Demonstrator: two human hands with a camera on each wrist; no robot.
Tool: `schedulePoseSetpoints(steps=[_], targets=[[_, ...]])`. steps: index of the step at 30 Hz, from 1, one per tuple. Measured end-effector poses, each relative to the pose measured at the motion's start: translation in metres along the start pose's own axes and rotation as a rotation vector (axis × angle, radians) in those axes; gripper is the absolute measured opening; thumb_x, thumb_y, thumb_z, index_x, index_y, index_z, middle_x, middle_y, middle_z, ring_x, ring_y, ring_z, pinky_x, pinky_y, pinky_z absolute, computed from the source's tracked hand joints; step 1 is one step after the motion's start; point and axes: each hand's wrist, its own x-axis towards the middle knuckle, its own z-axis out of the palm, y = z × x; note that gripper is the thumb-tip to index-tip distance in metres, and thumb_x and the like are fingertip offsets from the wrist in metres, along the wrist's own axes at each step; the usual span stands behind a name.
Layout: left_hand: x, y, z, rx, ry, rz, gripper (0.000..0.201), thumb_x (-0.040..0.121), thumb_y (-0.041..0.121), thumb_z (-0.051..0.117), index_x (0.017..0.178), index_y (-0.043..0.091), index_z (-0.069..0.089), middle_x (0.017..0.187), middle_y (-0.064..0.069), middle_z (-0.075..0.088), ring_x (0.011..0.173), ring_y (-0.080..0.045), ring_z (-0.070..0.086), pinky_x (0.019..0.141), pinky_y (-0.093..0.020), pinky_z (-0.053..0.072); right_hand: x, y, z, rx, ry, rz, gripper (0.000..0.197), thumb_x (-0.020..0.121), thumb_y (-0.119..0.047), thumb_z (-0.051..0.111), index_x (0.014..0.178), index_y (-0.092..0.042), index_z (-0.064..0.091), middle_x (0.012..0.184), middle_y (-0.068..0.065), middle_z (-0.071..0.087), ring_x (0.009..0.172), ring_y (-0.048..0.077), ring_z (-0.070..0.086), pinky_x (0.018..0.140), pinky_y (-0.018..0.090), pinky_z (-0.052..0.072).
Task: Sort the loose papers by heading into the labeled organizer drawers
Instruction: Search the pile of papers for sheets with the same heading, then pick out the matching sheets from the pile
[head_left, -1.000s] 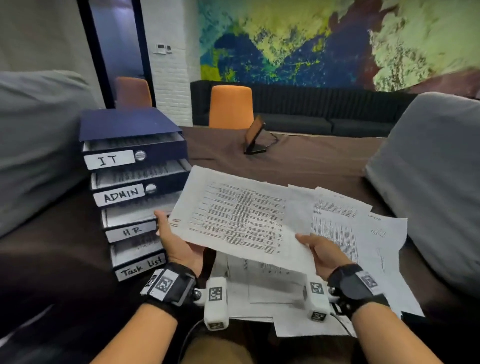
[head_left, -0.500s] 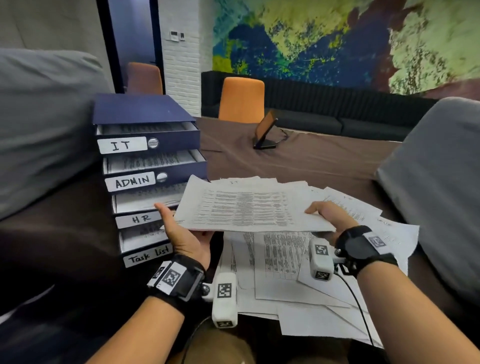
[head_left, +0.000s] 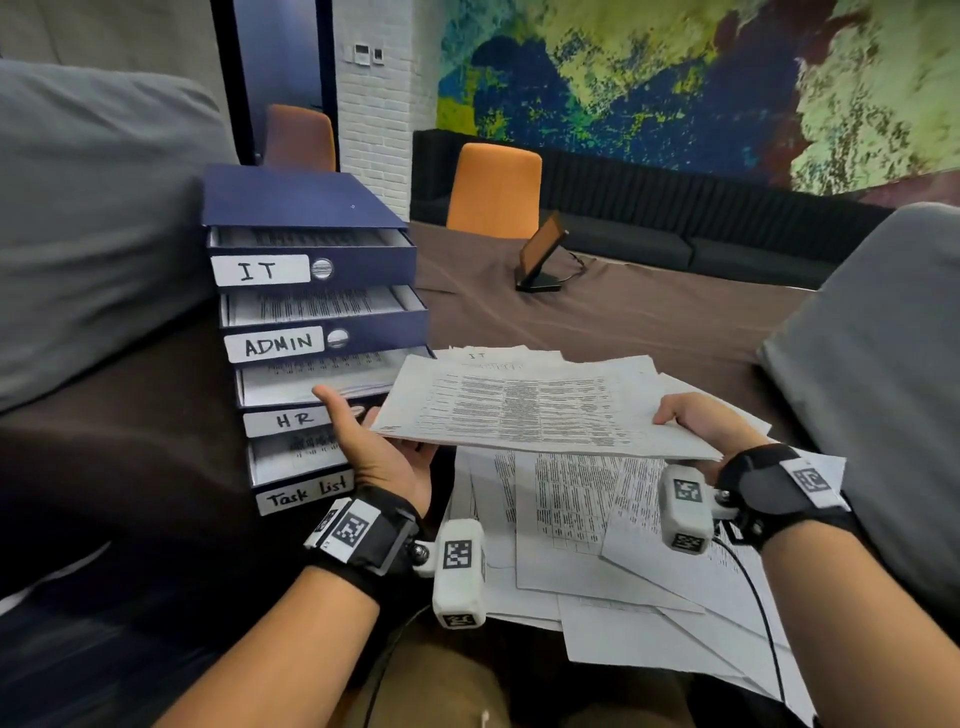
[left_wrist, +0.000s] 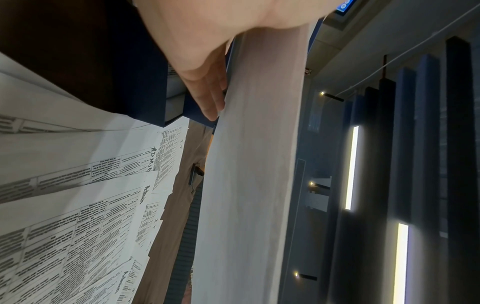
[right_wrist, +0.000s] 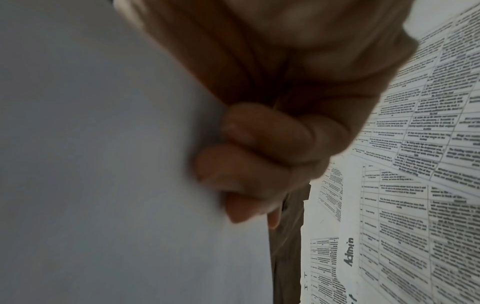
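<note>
A printed sheet (head_left: 535, 405) hangs almost flat above the loose paper pile (head_left: 597, 519), just right of the HR drawer (head_left: 291, 421). My left hand (head_left: 374, 452) lies palm up under its left edge. The fingers (left_wrist: 207, 96) run straight along the underside (left_wrist: 249, 185) and the thumb stands clear. My right hand (head_left: 696, 421) pinches the right edge, with the thumb on top and the fingers (right_wrist: 259, 154) curled beneath. The blue organizer (head_left: 311, 208) has its IT (head_left: 363, 265), ADMIN (head_left: 374, 332), HR and Task list (head_left: 306, 496) drawers pulled out, with papers inside. Pile sheets (right_wrist: 415, 185) show Admin and IT headings.
Large grey cushions stand at the left (head_left: 93, 234) and right (head_left: 872, 389) of the brown table (head_left: 623, 322). A tablet on a stand (head_left: 540, 260) and an orange chair (head_left: 493, 192) are at the far side.
The sheet has dropped from tilted toward me to nearly flat and has shifted toward the organizer. My left thumb has come off its edge. My right hand has moved up and forward with it.
</note>
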Motion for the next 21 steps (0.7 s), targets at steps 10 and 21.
schedulePoseSetpoints(steps=[10, 21], targets=[[0.000, 0.005, 0.003, -0.050, -0.083, 0.060, 0.098, 0.079, 0.091, 0.027, 0.133, 0.018, 0.064, 0.127, -0.016, 0.068, 0.118, -0.039, 0.064, 0.103, -0.063, 0.045, -0.006, -0.018, 0.060, 0.232, -0.034, -0.052, 0.024, 0.083, 0.004, 0.039, 0.098, -0.008, 0.052, 0.082, 0.009, 0.059, 0.043, 0.016, 0.061, 0.032, 0.017, 0.037], [0.009, 0.004, -0.005, -0.051, 0.055, -0.020, 0.086, 0.085, 0.080, 0.043, 0.144, 0.017, 0.045, 0.136, -0.012, 0.058, 0.118, -0.031, 0.062, 0.104, -0.050, 0.046, -0.018, -0.010, 0.168, -0.117, -0.491, -0.060, 0.056, 0.096, -0.051, 0.057, 0.125, -0.003, 0.055, 0.108, 0.015, 0.074, 0.097, 0.030, 0.074, 0.066, 0.030, 0.059]])
